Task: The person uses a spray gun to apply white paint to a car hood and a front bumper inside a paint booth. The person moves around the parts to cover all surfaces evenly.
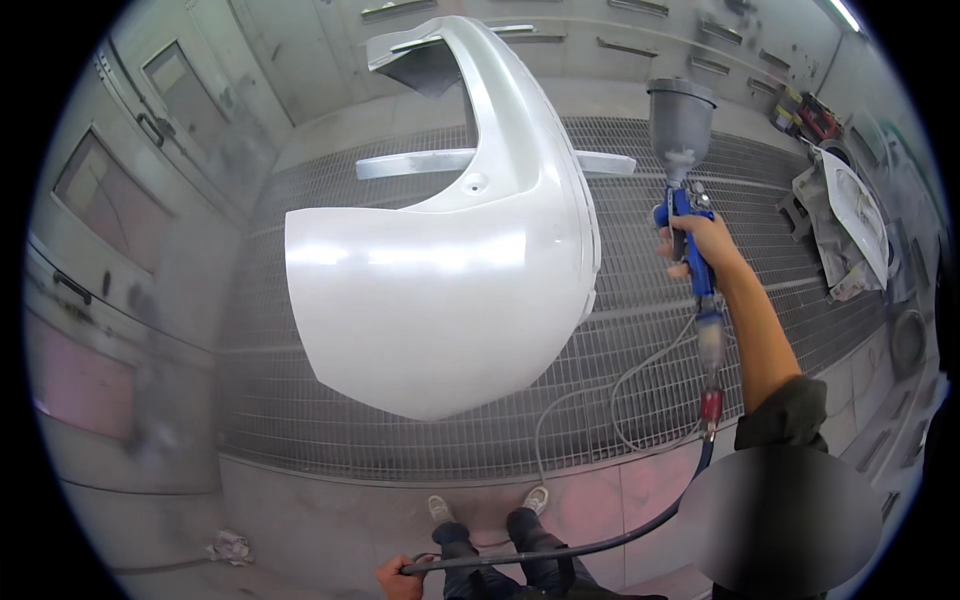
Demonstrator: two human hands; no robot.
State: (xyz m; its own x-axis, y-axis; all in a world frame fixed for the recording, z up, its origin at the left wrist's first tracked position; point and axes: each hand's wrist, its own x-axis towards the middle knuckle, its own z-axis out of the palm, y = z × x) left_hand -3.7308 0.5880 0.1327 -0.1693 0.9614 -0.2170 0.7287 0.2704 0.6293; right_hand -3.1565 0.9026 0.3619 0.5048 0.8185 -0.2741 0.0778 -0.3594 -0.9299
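A blue spray gun [692, 235] with a grey paint cup [682, 125] on top is gripped in my right hand [705, 245], fingers wrapped round its handle. Below the handle hang a clear filter and a red coupling [711, 404], joined to a dark air hose [600, 545]. That hose curves down to my left hand [400, 578], which is closed round it at the lower edge. To the left of the gun and apart from it, a glossy white car body panel [430, 300] with a curved cut-out rests on a pale bar [420, 163].
Metal floor grating [260, 420] lies under the panel. A thin grey hose [570, 395] loops over it near my feet. White and grey car parts [845, 220] stand at the right wall, with cans [787, 108] farther back. Crumpled paper [230, 547] lies lower left.
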